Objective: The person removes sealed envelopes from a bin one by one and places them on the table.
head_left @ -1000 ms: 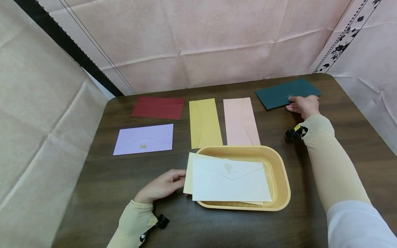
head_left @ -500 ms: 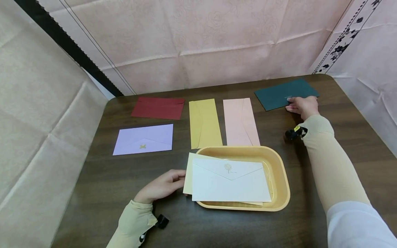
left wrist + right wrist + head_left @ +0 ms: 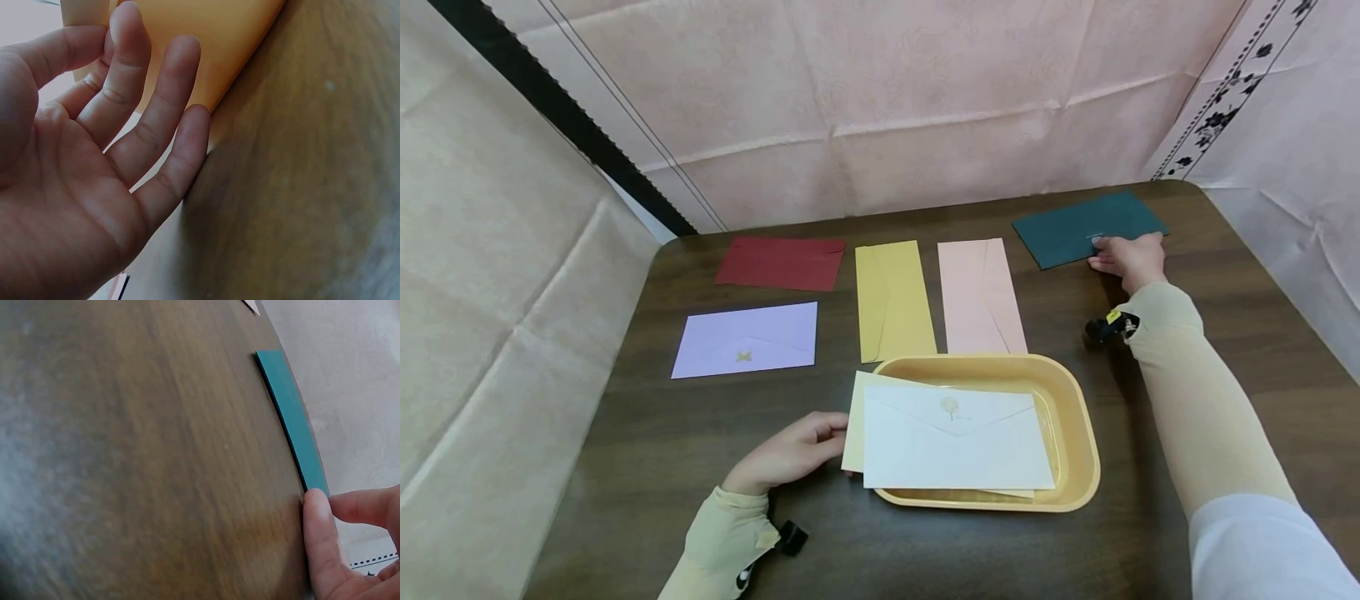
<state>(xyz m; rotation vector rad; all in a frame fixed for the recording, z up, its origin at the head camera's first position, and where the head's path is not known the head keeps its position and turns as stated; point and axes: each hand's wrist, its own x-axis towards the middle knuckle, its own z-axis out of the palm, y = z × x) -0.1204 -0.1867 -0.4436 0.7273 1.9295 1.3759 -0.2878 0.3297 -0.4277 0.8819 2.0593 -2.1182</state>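
Note:
At the far right of the table, my right hand [image 3: 1131,260] has its thumb and fingers at the near edge of a dark green envelope [image 3: 1086,223], pinching it. The right wrist view shows that envelope [image 3: 286,415] lying nearly flat along the table's far side. Down at the tray's left end, my left hand [image 3: 793,450] pinches the left edge of a cream envelope [image 3: 852,433]. A white envelope [image 3: 958,458] with a small tree print lies over it, both on a yellow tray [image 3: 1078,433]. Thumb and index finger meet at the cream edge [image 3: 87,14] in the left wrist view.
A red envelope [image 3: 782,263] and a lavender one [image 3: 745,340] lie on the left of the brown wooden table [image 3: 647,467]. A yellow envelope [image 3: 895,300] and a pink one [image 3: 981,296] lie behind the tray. Pale cloth [image 3: 880,108] hangs behind the table.
The dark green envelope has shifted very slightly left with my right hand. My left hand and the tray keep their places; the whole view drifts a little.

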